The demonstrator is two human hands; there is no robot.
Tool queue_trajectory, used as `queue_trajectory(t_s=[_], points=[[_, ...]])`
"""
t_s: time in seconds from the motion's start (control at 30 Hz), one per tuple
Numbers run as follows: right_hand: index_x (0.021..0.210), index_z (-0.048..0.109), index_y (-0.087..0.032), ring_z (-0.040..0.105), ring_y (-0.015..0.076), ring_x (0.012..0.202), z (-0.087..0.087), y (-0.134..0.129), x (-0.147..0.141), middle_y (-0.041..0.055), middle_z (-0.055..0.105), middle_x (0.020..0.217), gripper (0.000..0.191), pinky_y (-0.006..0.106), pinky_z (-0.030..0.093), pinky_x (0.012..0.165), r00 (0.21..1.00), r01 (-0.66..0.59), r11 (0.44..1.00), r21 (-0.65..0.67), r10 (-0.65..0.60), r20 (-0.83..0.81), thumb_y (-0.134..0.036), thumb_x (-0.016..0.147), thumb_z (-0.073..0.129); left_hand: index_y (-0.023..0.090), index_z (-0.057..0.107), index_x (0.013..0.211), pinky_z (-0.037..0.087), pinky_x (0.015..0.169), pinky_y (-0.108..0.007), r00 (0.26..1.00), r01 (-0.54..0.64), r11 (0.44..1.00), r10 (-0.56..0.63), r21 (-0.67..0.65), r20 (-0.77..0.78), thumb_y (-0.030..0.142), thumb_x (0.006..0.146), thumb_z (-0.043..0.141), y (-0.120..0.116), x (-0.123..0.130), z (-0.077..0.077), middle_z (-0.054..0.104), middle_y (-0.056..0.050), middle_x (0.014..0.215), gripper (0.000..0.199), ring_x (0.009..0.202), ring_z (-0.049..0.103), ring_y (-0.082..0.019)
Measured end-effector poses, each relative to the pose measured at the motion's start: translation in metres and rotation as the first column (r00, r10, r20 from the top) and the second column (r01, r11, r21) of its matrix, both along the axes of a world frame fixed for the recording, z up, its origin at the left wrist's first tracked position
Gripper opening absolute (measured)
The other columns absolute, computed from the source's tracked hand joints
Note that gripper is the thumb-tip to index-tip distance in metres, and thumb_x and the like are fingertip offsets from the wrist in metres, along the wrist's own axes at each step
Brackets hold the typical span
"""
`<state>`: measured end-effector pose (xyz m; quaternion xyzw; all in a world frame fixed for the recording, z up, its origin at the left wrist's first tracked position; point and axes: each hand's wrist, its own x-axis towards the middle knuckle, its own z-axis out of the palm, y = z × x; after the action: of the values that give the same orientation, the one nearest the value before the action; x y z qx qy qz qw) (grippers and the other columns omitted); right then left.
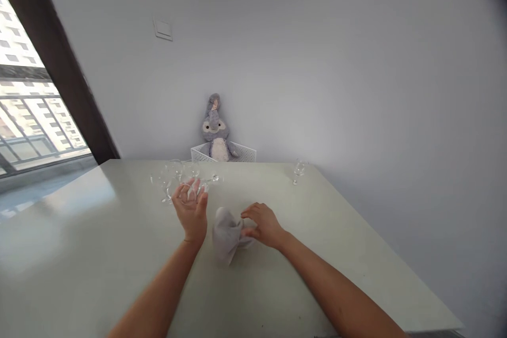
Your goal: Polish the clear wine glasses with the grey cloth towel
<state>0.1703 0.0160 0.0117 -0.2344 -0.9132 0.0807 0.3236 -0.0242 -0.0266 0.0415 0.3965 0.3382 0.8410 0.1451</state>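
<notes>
My left hand is curled round a clear stemmed glass, whose outline is faint against the fingers. Just beyond it stand and lie several more clear stemmed glasses, overlapping so that their edges are hard to separate. A crumpled pale grey cloth rests on the table between my hands. At the cloth's right side, the thumb and fingers of my right hand are bent round its edge.
The pale, glossy table reaches to the wall. A single stemmed glass is near its far right corner. Behind the far edge, a grey plush toy sits in a white perforated basket. A window is at the left.
</notes>
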Motion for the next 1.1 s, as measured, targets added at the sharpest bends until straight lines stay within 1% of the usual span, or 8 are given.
queue_trajectory(t_s=[0.13, 0.3, 0.47, 0.6, 0.67, 0.77, 0.9, 1.1], points=[[0.090, 0.057, -0.016, 0.053, 0.0157, 0.074, 0.003, 0.000, 0.003, 0.0073, 0.061, 0.080, 0.037, 0.028, 0.038, 0.068, 0.971, 0.215, 0.973, 0.083, -0.204, -0.127, -0.042, 0.090, 0.031, 0.026, 0.037, 0.115, 0.039, 0.094, -0.046, 0.974, 0.174, 0.983, -0.181, -0.060, -0.138, 0.020, 0.069, 0.066, -0.006, 0.026, -0.016, 0.044, -0.011, 0.123, 0.055, 0.116, 0.045, -0.025], [0.108, 0.052, -0.018, 0.052, 0.0191, 0.076, 0.003, 0.000, -0.001, 0.0069, 0.060, 0.084, 0.027, 0.030, 0.036, 0.067, 0.906, 0.370, 0.888, 0.273, -0.410, 0.103, -0.031, 0.086, 0.042, 0.025, 0.036, 0.119, 0.038, 0.095, -0.047, 0.858, 0.391, 0.907, -0.420, -0.156, -0.296, 0.022, 0.070, 0.065, -0.014, 0.053, -0.037, 0.043, -0.011, 0.125, 0.057, 0.115, 0.045, -0.025], [0.090, 0.058, -0.019, 0.055, 0.0181, 0.080, -0.005, 0.029, 0.017, 0.0064, 0.062, 0.083, 0.023, 0.027, 0.036, 0.067, 0.818, 0.500, 0.845, 0.187, -0.532, 0.217, -0.026, 0.088, 0.036, 0.029, 0.032, 0.126, 0.035, 0.096, -0.045, 0.793, 0.328, 0.875, -0.459, -0.355, -0.401, 0.024, 0.067, 0.066, -0.010, 0.051, -0.044, 0.040, -0.010, 0.131, 0.068, 0.118, 0.041, -0.025], [0.103, 0.057, -0.021, 0.057, 0.0180, 0.089, -0.009, 0.066, 0.059, 0.0065, 0.063, 0.095, 0.030, 0.026, 0.038, 0.071, 0.585, 0.808, 0.583, -0.086, -0.773, 0.246, -0.034, 0.089, 0.033, 0.031, 0.045, 0.121, 0.034, 0.094, -0.045, 0.763, 0.137, 0.786, -0.472, -0.603, -0.442, 0.025, 0.066, 0.064, -0.003, 0.042, -0.052, 0.049, -0.007, 0.122, 0.058, 0.109, 0.048, -0.025], [0.104, 0.057, -0.019, 0.058, 0.0193, 0.088, -0.011, 0.081, 0.083, 0.0078, 0.064, 0.093, 0.033, 0.027, 0.039, 0.070, 0.466, 0.884, 0.438, -0.162, -0.839, 0.279, -0.036, 0.088, 0.032, 0.032, 0.047, 0.119, 0.034, 0.092, -0.043, 0.744, 0.136, 0.724, -0.525, -0.676, -0.413, 0.024, 0.064, 0.064, 0.000, 0.040, -0.057, 0.056, -0.006, 0.113, 0.058, 0.104, 0.051, -0.025], [0.099, 0.059, -0.016, 0.059, 0.0218, 0.085, -0.015, 0.095, 0.110, 0.0105, 0.064, 0.088, 0.036, 0.029, 0.041, 0.067, 0.359, 0.930, 0.308, -0.201, -0.879, 0.314, -0.038, 0.087, 0.032, 0.032, 0.045, 0.121, 0.036, 0.088, -0.040, 0.702, 0.145, 0.686, -0.579, -0.713, -0.415, 0.023, 0.063, 0.063, 0.002, 0.039, -0.062, 0.061, -0.005, 0.104, 0.061, 0.098, 0.054, -0.024], [0.092, 0.061, -0.017, 0.060, 0.0226, 0.085, -0.022, 0.104, 0.125, 0.0104, 0.064, 0.088, 0.035, 0.030, 0.042, 0.067, 0.293, 0.945, 0.216, -0.246, -0.892, 0.343, -0.040, 0.085, 0.035, 0.033, 0.042, 0.124, 0.037, 0.086, -0.038, 0.626, 0.115, 0.707, -0.597, -0.698, -0.501, 0.026, 0.067, 0.060, 0.001, 0.039, -0.063, 0.061, -0.004, 0.104, 0.061, 0.097, 0.054, -0.023], [0.093, 0.061, -0.017, 0.059, 0.0224, 0.088, -0.031, 0.113, 0.127, 0.0110, 0.063, 0.091, 0.035, 0.031, 0.042, 0.071, 0.296, 0.935, 0.202, -0.292, -0.897, 0.328, -0.040, 0.084, 0.037, 0.032, 0.039, 0.126, 0.039, 0.083, -0.036, 0.628, 0.101, 0.724, -0.578, -0.682, -0.521, 0.025, 0.069, 0.058, 0.000, 0.040, -0.063, 0.061, -0.004, 0.102, 0.061, 0.095, 0.056, -0.021]])
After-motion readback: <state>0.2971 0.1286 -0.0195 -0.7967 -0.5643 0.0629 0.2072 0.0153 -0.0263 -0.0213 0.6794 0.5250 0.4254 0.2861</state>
